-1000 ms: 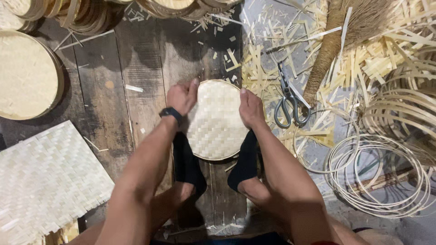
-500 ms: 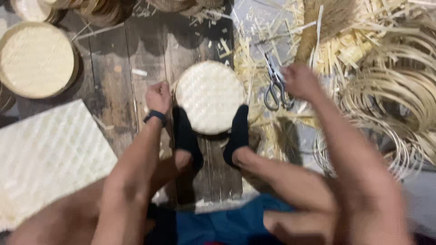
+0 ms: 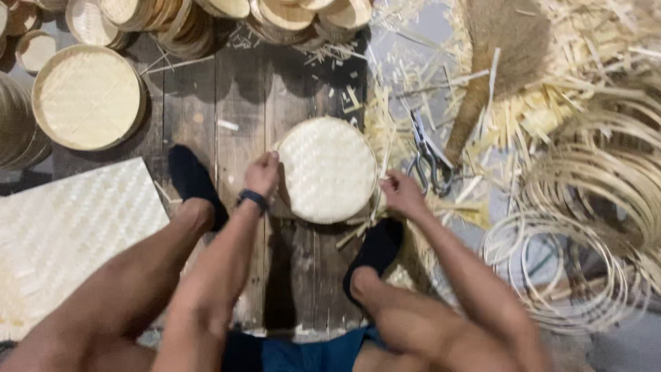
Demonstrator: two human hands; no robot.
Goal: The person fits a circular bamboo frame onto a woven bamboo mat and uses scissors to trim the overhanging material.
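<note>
A round woven bamboo tray [image 3: 329, 169] lies upside down on dark wooden floorboards [image 3: 241, 103] between my feet. My left hand [image 3: 261, 173], with a dark band on the wrist, grips the tray's left rim. My right hand [image 3: 401, 193] rests at the tray's right edge, its fingers by loose bamboo strips [image 3: 385, 148]; I cannot tell whether it holds one. My feet in black socks sit at lower left [image 3: 193, 182] and below the tray [image 3: 375, 251].
Scissors [image 3: 427, 155] lie just right of the tray. Coiled bamboo hoops [image 3: 571, 262] and a heap of offcuts [image 3: 551, 103] fill the right. A finished round tray [image 3: 88, 96], stacked trays [image 3: 227, 17] and a flat woven mat [image 3: 62, 227] lie to the left and back.
My right hand came back from near the scissors to the tray's right edge. My left foot slid out to the left. The left hand kept its hold on the rim.
</note>
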